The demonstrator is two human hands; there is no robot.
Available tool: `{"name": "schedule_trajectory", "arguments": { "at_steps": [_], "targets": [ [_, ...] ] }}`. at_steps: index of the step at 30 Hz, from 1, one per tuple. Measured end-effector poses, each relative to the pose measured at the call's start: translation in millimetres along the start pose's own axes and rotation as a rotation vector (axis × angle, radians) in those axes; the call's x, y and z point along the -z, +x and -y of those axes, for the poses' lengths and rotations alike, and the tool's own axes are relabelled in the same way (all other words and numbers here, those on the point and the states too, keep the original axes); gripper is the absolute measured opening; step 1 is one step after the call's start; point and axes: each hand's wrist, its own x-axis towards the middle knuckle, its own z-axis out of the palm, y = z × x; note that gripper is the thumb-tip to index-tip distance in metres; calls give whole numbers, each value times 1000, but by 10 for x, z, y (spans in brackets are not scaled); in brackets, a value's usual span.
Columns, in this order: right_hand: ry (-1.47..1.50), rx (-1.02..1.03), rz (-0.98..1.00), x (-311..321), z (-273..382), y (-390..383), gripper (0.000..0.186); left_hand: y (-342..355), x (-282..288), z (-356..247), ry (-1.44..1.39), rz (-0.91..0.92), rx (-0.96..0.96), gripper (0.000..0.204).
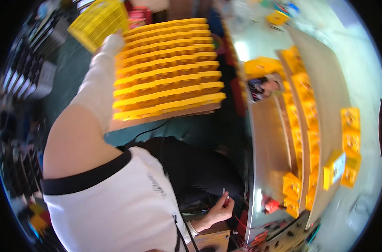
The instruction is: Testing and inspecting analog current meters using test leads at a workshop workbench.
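Observation:
My left arm, in a white sleeve, reaches forward along the left side of a cardboard-based stack of yellow box-shaped pieces (165, 71) set out in close rows. My left hand (120, 37) is at the far left corner of those rows, beside a yellow basket (97, 25). It is small and blurred there, and its fingers are mostly hidden. Low in front of me, near my dark-clothed legs, my right hand (220, 210) is closed in a pinch. A small bit of red and a white tip show at its fingers, too little to name.
On the right, a worktable (253, 185) bears cardboard dividers (321, 84) and rows of yellow pieces (310, 126). A small yellow box (334, 170) with a pale face leans on a divider. Red wire (241, 222) hangs near my right hand. Dark stacked trays (19, 80) stand at left.

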Motion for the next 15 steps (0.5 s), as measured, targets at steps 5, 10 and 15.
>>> {"name": "schedule_trajectory", "arguments": {
  "at_steps": [5, 10, 15],
  "targets": [
    [-112, -88, -2, 48, -87, 49, 16, 866, 734, -346, -629, 12, 682, 66],
    [-54, 102, -120, 19, 65, 254, 19, 1164, 2984, -1326, -1235, -929, -137, 58],
    [98, 92, -164, 1, 353, 333, 21, 262, 5594, -2589, -1578, -947, -1024, 78]
  ]
}}
